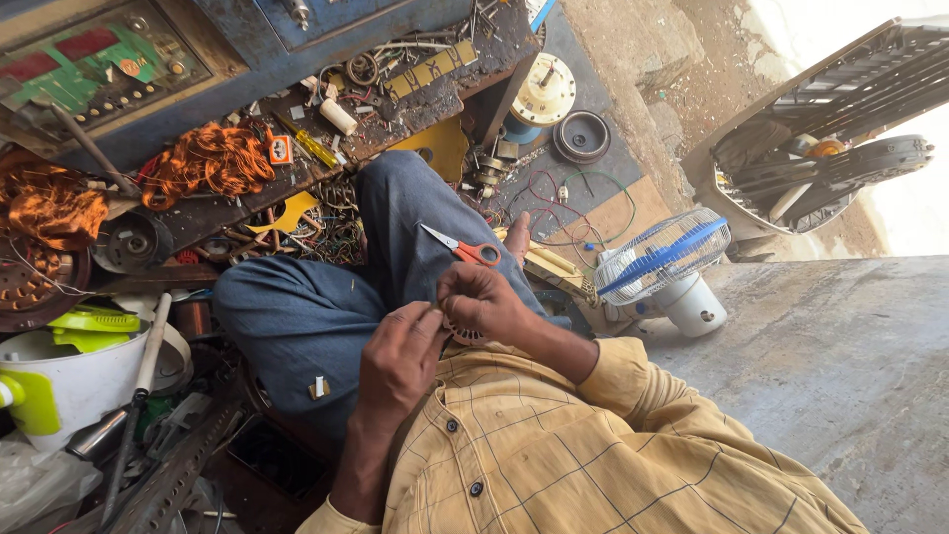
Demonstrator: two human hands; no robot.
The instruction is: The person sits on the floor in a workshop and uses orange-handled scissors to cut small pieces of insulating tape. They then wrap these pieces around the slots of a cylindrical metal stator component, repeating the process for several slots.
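Observation:
My left hand (400, 356) and my right hand (481, 302) meet over my lap, fingers pinched together on a small round wound part (459, 333) that is mostly hidden beneath them. A thin wire seems to run between the fingertips. Orange-handled scissors (465, 248) lie on my blue trouser leg (395, 222) just beyond the right hand. I sit cross-legged in a yellow checked shirt (554, 445).
A cluttered workbench (297, 129) with copper wire coils (208, 158) and tools lies ahead. A small blue-and-white table fan (664, 265) stands to the right on the floor, beside a concrete ledge (840, 376). A white and green bucket (69, 376) and metal rods lie left.

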